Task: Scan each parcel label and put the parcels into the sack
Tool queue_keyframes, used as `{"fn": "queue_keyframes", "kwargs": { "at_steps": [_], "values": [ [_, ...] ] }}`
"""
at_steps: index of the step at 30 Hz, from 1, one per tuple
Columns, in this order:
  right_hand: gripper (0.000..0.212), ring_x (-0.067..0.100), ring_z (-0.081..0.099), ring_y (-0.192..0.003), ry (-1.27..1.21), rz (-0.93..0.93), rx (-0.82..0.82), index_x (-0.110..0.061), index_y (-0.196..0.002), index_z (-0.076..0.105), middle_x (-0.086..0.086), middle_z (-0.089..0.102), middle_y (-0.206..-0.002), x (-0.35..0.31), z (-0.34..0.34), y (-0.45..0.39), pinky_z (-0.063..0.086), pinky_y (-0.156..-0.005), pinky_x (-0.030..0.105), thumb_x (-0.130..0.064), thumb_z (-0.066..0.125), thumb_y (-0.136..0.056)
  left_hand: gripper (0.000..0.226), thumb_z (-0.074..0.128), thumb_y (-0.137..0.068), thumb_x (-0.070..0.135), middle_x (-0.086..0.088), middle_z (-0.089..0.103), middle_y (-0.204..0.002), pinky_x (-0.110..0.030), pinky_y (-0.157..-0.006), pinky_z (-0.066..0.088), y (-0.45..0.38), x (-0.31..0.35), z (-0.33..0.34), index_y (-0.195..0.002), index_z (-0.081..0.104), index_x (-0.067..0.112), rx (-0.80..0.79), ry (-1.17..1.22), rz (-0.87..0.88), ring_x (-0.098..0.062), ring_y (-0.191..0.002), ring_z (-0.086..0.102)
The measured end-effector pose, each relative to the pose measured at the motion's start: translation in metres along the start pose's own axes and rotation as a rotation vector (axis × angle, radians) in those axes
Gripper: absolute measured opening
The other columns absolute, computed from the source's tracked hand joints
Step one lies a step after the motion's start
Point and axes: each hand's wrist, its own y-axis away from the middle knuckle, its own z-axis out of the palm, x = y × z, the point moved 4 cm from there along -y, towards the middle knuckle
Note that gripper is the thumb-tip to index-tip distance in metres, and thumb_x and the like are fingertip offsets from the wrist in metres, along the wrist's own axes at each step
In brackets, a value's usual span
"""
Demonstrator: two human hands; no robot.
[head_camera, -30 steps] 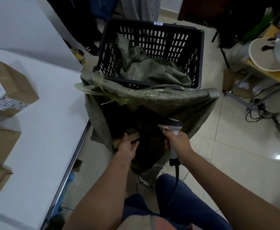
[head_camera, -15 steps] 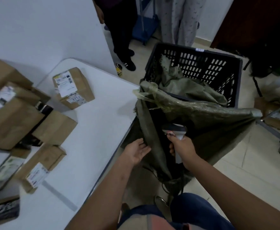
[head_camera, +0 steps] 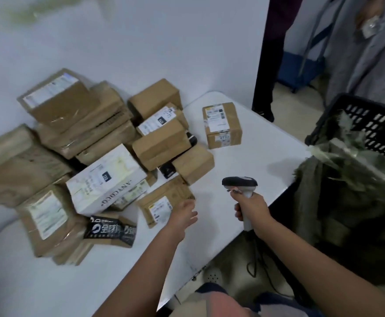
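The right hand (head_camera: 249, 208) is gripping the grey handheld barcode scanner (head_camera: 240, 183) above the white table's (head_camera: 255, 152) edge. The left hand (head_camera: 183, 215), fingers loose and holding nothing, is reaching over the small brown cardboard parcel with a white label (head_camera: 164, 203). Behind it, stacked brown boxes (head_camera: 77, 124) are leaning; a careless pull risks toppling them. The green woven sack (head_camera: 346, 193) is hanging open at the right.

We see brown parcels (head_camera: 77, 124) with white labels on a white table (head_camera: 255, 156), and one white box (head_camera: 107, 179) with black letters. The scanner (head_camera: 240, 183) is grey and black, the sack (head_camera: 346, 191) olive green, the crate (head_camera: 378, 124) black.
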Motion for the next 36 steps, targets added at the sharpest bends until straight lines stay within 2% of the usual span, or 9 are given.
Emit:
{"fn": "queue_keyframes", "kwargs": {
  "at_steps": [4,6,11,16,18,21,25,29,36],
  "values": [
    [0.022,0.021,0.057,-0.050,0.034,-0.016,-0.027,-0.006,-0.088,0.065,0.008,0.061,-0.060,-0.002,0.035,0.004,0.045,-0.055,0.031,-0.027,0.071,-0.086,0.033,0.050,-0.101,0.023,0.000,0.054,-0.131,-0.029,-0.087,0.050,-0.014,0.005,-0.054,-0.133,0.053,0.015,0.144,-0.451,0.183,-0.022,-0.112,0.055],
    [0.021,0.020,0.056,-0.049,0.048,-0.012,-0.033,-0.006,-0.088,0.063,0.009,0.061,-0.062,-0.004,0.044,0.009,0.045,-0.053,0.030,-0.026,0.070,-0.087,0.045,0.052,-0.099,0.020,-0.007,0.041,-0.148,-0.033,-0.099,0.046,-0.026,0.007,-0.075,-0.144,0.044,0.014,0.196,-0.687,0.281,-0.027,-0.129,0.046],
    [0.021,0.019,0.056,-0.049,0.110,-0.019,-0.026,-0.005,-0.092,0.064,0.008,0.060,-0.062,-0.007,0.056,0.016,0.046,-0.051,0.029,-0.025,0.069,-0.088,0.071,0.044,-0.102,0.034,-0.004,-0.015,-0.166,-0.055,-0.121,0.004,-0.057,-0.021,-0.108,-0.159,0.004,0.021,0.136,-1.298,0.181,-0.034,-0.151,-0.016],
    [0.023,0.019,0.056,-0.048,0.129,-0.004,0.007,-0.003,-0.091,0.063,0.009,0.060,-0.061,0.000,0.058,0.014,0.046,-0.052,0.030,-0.025,0.070,-0.088,0.086,0.011,-0.086,0.075,-0.004,0.002,-0.166,-0.050,-0.122,-0.004,-0.044,-0.025,-0.101,-0.149,0.040,0.023,0.194,-1.478,0.478,-0.031,-0.152,-0.008],
    [0.023,0.019,0.056,-0.048,0.134,0.008,0.005,-0.002,-0.092,0.063,0.010,0.060,-0.062,0.005,0.060,0.016,0.046,-0.051,0.029,-0.024,0.069,-0.089,0.095,0.017,-0.080,0.085,-0.005,-0.003,-0.167,-0.048,-0.121,-0.004,-0.047,-0.021,-0.102,-0.151,0.034,0.024,0.167,-1.441,0.470,-0.028,-0.153,-0.007],
    [0.022,0.020,0.056,-0.049,0.147,0.018,-0.005,-0.003,-0.092,0.064,0.010,0.060,-0.062,0.008,0.064,0.018,0.046,-0.050,0.028,-0.024,0.069,-0.089,0.107,0.059,-0.082,0.070,-0.015,-0.008,-0.165,-0.056,-0.120,0.003,-0.060,-0.023,-0.110,-0.158,0.001,0.022,0.085,-1.299,0.243,-0.036,-0.152,-0.003],
    [0.021,0.019,0.056,-0.049,0.142,0.019,-0.004,-0.005,-0.087,0.063,0.008,0.060,-0.061,0.009,0.063,0.017,0.045,-0.050,0.028,-0.025,0.069,-0.089,0.121,0.070,-0.078,0.064,-0.020,0.006,-0.159,-0.061,-0.117,0.015,-0.066,-0.018,-0.108,-0.157,-0.014,0.025,0.055,-1.311,0.102,-0.042,-0.146,0.013],
    [0.023,0.019,0.057,-0.049,0.147,0.024,-0.003,-0.003,-0.089,0.066,0.008,0.061,-0.060,0.008,0.061,0.015,0.045,-0.051,0.028,-0.026,0.069,-0.088,0.111,0.079,-0.073,0.057,-0.016,0.023,-0.145,-0.049,-0.105,0.037,-0.062,-0.014,-0.104,-0.152,0.008,0.025,0.086,-1.304,0.130,-0.036,-0.134,0.032],
    [0.023,0.020,0.057,-0.051,0.202,-0.007,-0.059,-0.006,-0.086,0.063,0.008,0.061,-0.061,0.000,0.056,0.015,0.046,-0.053,0.029,-0.028,0.069,-0.089,0.034,0.070,-0.089,0.018,0.001,0.067,-0.112,-0.027,-0.079,0.054,-0.033,0.022,-0.125,-0.121,0.058,0.026,-0.162,-0.847,0.248,-0.019,-0.100,0.066]
  ]
}}
